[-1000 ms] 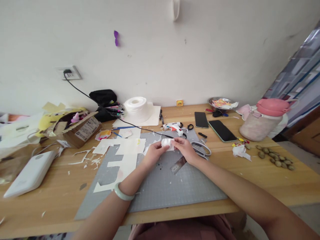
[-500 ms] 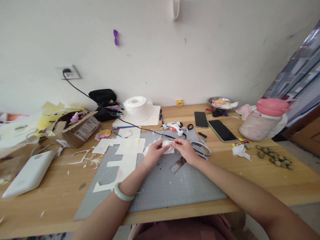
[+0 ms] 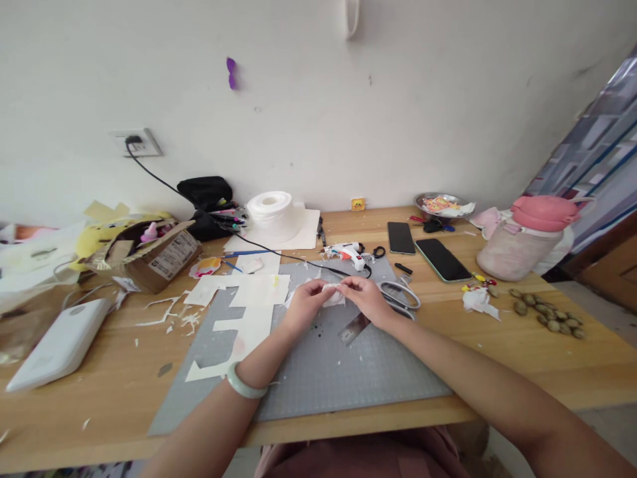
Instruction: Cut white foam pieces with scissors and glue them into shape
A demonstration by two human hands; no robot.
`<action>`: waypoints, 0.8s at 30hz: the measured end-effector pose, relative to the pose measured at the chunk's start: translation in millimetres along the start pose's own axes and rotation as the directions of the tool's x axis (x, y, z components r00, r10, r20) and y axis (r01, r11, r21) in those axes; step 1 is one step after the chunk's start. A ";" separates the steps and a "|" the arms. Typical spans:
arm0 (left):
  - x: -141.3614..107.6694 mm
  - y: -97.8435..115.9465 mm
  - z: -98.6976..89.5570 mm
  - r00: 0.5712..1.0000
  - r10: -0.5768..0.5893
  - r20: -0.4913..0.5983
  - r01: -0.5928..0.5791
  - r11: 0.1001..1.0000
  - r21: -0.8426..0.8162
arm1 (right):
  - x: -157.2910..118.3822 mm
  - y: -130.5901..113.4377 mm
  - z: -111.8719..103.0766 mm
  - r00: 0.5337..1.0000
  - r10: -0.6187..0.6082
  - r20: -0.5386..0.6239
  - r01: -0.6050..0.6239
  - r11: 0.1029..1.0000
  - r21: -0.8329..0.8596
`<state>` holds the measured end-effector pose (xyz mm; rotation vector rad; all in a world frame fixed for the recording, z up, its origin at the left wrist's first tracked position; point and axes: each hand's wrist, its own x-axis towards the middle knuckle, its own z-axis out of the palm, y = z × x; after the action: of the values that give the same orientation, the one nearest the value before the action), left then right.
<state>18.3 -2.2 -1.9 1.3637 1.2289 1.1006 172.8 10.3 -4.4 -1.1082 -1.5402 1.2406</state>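
Observation:
Between my fingertips is a small crumpled white piece (image 3: 330,288), tissue or thin paper by its look, mostly covered by the fingers. My left hand (image 3: 309,304) pinches it from the left, and my right hand (image 3: 367,299) pinches it from the right. Both hands are just above the grey cutting mat (image 3: 318,372). A metal ruler (image 3: 354,328) lies on the mat beneath the right hand. Scissors with grey handles (image 3: 405,295) lie right beside that hand. Behind the hands rests a white glue gun (image 3: 348,252) with its black cord.
Cut white paper (image 3: 256,312) covers the mat's left part. A white roll (image 3: 271,216), an opened cardboard box (image 3: 154,255) and a white power bank (image 3: 62,345) stand left. To the right are two phones (image 3: 442,259), a pink-lidded jug (image 3: 522,239) and several small brown round objects (image 3: 552,315).
My fingers have closed further over the white piece, so less of it shows. Both hands stay in nearly the same place, and the things around have not moved.

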 end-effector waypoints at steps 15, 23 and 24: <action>-0.4 -1.0 0.0 0.998 -0.065 0.023 0.068 0.982 -0.176 | 2.0 3.7 -0.3 1.000 0.012 0.001 -0.012 1.000 -0.002; 1.3 -2.0 -0.7 0.999 -0.038 -0.030 0.033 0.987 -0.158 | -0.5 0.5 1.7 1.000 0.014 0.005 -0.013 1.000 -0.022; 1.1 -1.7 -0.6 0.999 -0.035 -0.040 0.029 0.988 -0.152 | -1.0 -0.2 1.9 1.000 0.012 0.005 -0.012 1.000 -0.025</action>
<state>17.5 -0.9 -3.4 1.2074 1.1692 1.1808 171.2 8.8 -4.6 -1.1324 -1.5587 1.2359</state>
